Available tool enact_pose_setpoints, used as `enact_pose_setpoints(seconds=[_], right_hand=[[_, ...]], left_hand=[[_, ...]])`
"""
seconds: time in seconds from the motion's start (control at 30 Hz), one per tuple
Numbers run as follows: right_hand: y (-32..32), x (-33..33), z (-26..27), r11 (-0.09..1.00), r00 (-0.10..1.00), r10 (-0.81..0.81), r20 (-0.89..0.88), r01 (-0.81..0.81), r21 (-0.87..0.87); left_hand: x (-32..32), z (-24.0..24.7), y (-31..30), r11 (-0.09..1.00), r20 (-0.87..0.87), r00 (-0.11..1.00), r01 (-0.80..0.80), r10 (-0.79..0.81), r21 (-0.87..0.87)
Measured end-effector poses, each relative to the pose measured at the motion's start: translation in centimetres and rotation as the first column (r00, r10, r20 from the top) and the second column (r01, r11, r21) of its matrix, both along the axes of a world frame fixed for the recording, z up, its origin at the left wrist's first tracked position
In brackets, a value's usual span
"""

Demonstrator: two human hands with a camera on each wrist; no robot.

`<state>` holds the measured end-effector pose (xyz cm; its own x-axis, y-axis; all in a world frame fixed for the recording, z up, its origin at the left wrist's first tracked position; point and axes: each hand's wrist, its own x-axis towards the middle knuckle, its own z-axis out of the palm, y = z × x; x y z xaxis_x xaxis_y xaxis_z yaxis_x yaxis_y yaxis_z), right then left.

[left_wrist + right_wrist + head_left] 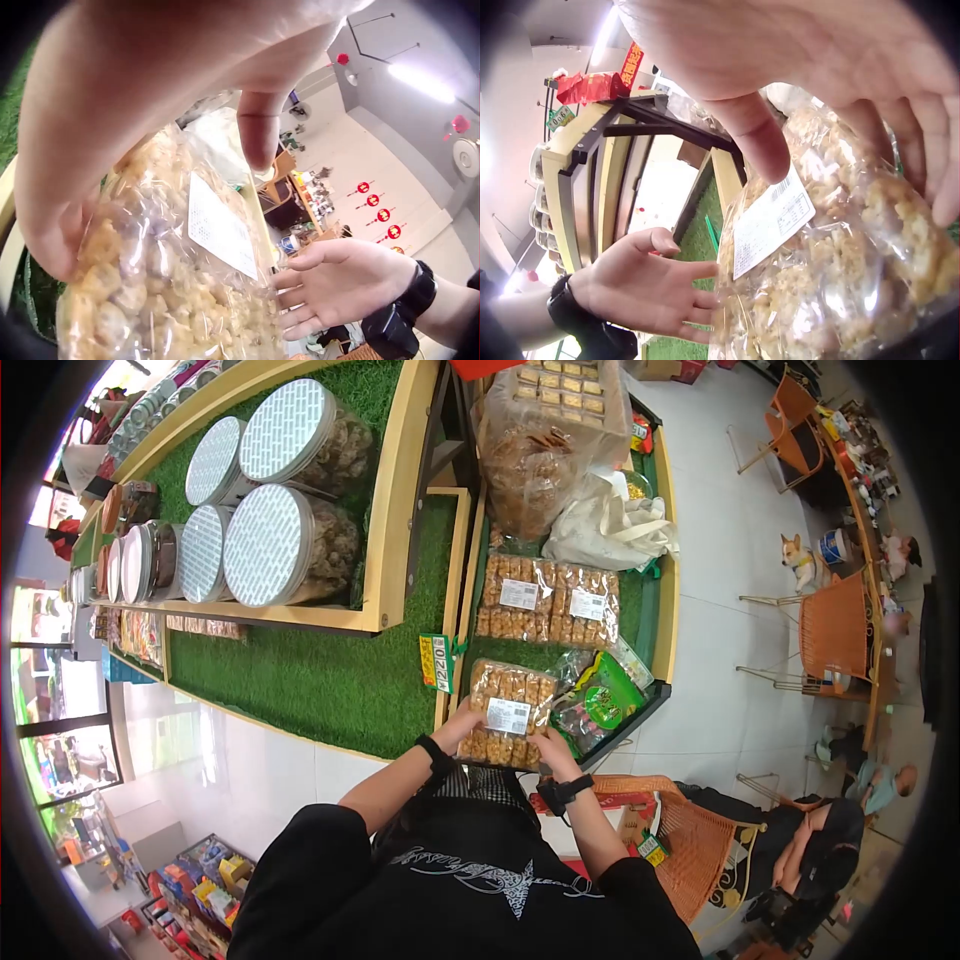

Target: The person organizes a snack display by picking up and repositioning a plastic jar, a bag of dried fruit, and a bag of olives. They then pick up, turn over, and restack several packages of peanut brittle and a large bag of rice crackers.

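Observation:
A clear plastic pack of golden, lumpy snack pieces (510,695) with a white printed label (508,716) is held between both hands at the near end of the green-lined display. My left hand (460,728) grips its left side. On the opposite side, my right hand (548,749) holds the lower right edge. The right wrist view shows the right thumb (763,142) over the label, with fingers around the far side. Two similar packs (518,598) (586,605) lie just beyond. Right beside the held pack is a green snack bag (608,698).
A price sign (436,663) stands left of the packs. Lidded jars (283,545) fill a raised wooden shelf (395,510) at left. Behind the packs are a white cloth bag (605,525) and a large bag of brown snacks (525,470). Wicker chairs (835,630) stand at right.

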<state>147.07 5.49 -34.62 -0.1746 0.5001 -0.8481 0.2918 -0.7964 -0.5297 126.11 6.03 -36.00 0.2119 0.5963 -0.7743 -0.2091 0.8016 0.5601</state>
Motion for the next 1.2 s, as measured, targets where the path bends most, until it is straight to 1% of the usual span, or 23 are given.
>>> enact_pose_setpoints(seconds=[0.1, 0.13, 0.2, 0.27, 0.3, 0.33, 0.37, 0.4, 0.47, 0.53, 0.6, 0.63, 0.67, 0.7, 0.73, 0.8, 0.83, 0.87, 0.9, 0.93, 1.0, 1.13, 1.2], right_hand=[[1.5, -0.6, -2.2, 0.997, 0.999, -0.025, -0.024, 0.024, -0.069], [2.2, -0.9, -2.7, 0.993, 0.999, -0.036, -0.023, 0.033, -0.115], [3.0, -1.4, -4.9, 0.979, 0.992, -0.116, -0.042, 0.107, -0.171], [2.7, -1.6, -8.9, 0.977, 0.932, -0.215, -0.291, 0.209, -0.052], [3.0, -1.8, -9.3, 0.978, 0.934, -0.21, -0.288, 0.202, -0.059], [3.4, -2.2, -9.5, 0.977, 0.965, -0.21, -0.159, 0.201, -0.069], [3.4, -2.6, -9.5, 0.977, 0.979, -0.203, -0.028, 0.2, -0.079], [3.3, -2.8, -9.3, 0.978, 0.981, -0.193, -0.029, 0.191, -0.079], [3.0, -2.9, -8.5, 0.944, 0.931, -0.328, -0.158, 0.33, -0.018], [2.7, -3.1, -7.8, 0.937, 0.933, -0.343, -0.108, 0.347, 0.021], [2.1, -2.7, -8.9, 0.945, 0.96, -0.232, -0.155, 0.26, 0.199], [2.0, -3.0, -8.8, 0.933, 0.963, -0.24, -0.124, 0.264, 0.245], [1.3, -2.1, -12.7, 0.923, 0.971, -0.186, -0.148, 0.225, 0.314], [1.3, -2.6, -10.7, 0.922, 0.979, -0.186, -0.08, 0.202, 0.329], [1.3, -2.9, -9.0, 0.921, 0.982, -0.187, -0.012, 0.179, 0.345], [0.8, -2.7, -9.8, 0.928, 0.982, -0.139, 0.13, 0.083, 0.362], [0.8, -2.9, -8.1, 0.968, 0.991, -0.126, -0.039, 0.132, 0.215], [0.4, -3.2, -6.4, 0.973, 0.98, -0.168, -0.104, 0.182, 0.142], [0.0, -4.1, -4.2, 0.974, 0.982, -0.148, -0.121, 0.166, 0.152], [-0.5, -4.8, -3.1, 0.976, 0.983, -0.126, -0.136, 0.148, 0.162], [-2.1, -5.8, -3.1, 0.975, 0.986, -0.109, -0.123, 0.13, 0.181], [-6.5, -10.3, -1.0, 0.984, 0.995, -0.032, -0.091, 0.047, 0.171], [-8.9, -13.5, 0.5, 0.987, 0.993, 0.025, -0.115, -0.006, 0.163]], left_hand=[[0.3, -1.0, 1.9, 0.996, -0.151, 0.988, -0.036, 0.023, -0.084], [0.0, -4.0, 1.9, 0.997, -0.183, 0.983, -0.021, 0.007, -0.075], [-0.5, -11.0, 1.3, 0.991, -0.189, 0.98, -0.046, 0.069, 0.124], [0.0, -7.7, 2.8, 1.0, -0.302, 0.953, 0.026, -0.028, -0.012], [0.5, -6.3, 3.2, 0.995, -0.368, 0.928, 0.021, -0.056, -0.096], [0.7, -8.3, 2.5, 0.995, -0.367, 0.929, 0.013, -0.05, -0.101], [0.9, -10.9, 1.7, 0.998, -0.433, 0.9, 0.057, -0.051, 0.001], [1.1, -10.7, 1.5, 0.989, -0.498, 0.866, 0.107, -0.043, 0.103], [1.1, -10.0, 0.7, 0.991, -0.548, 0.835, 0.105, -0.044, 0.08], [0.8, -4.5, 1.0, 0.999, -0.228, 0.973, -0.019, 0.027, 0.034], [0.1, -3.2, 0.1, 0.999, -0.231, 0.973, -0.002, 0.011, 0.04], [-0.3, -3.9, -1.0, 0.998, -0.234, 0.972, -0.009, 0.024, 0.066], [-0.9, -4.6, -1.8, 0.995, -0.237, 0.971, -0.017, 0.039, 0.094], [-1.5, -1.8, -2.2, 0.994, -0.17, 0.984, -0.037, 0.054, 0.102], [-2.5, 1.4, -2.4, 0.996, -0.139, 0.99, 0.039, -0.028, 0.075], [-4.2, 1.8, -4.4, 0.99, -0.158, 0.987, 0.028, -0.005, 0.14], [-5.2, 3.1, -5.3, 0.989, -0.138, 0.99, -0.001, 0.021, 0.146], [-6.2, 4.4, -6.3, 0.988, -0.116, 0.992, -0.03, 0.048, 0.153], [-7.3, 3.6, -7.6, 0.989, -0.022, 0.996, -0.088, 0.091, 0.117], [-8.1, 5.0, -9.0, 0.96, 0.105, 0.962, -0.261, 0.25, 0.099], [-10.4, 7.5, -11.5, 0.94, 0.14, 0.945, -0.314, 0.296, 0.133], [-15.7, 10.5, -17.3, 0.915, -0.017, 0.933, -0.349, 0.359, 0.205], [-18.3, 11.0, -20.7, 0.814, 0.048, 0.847, -0.524, 0.53, 0.251]])
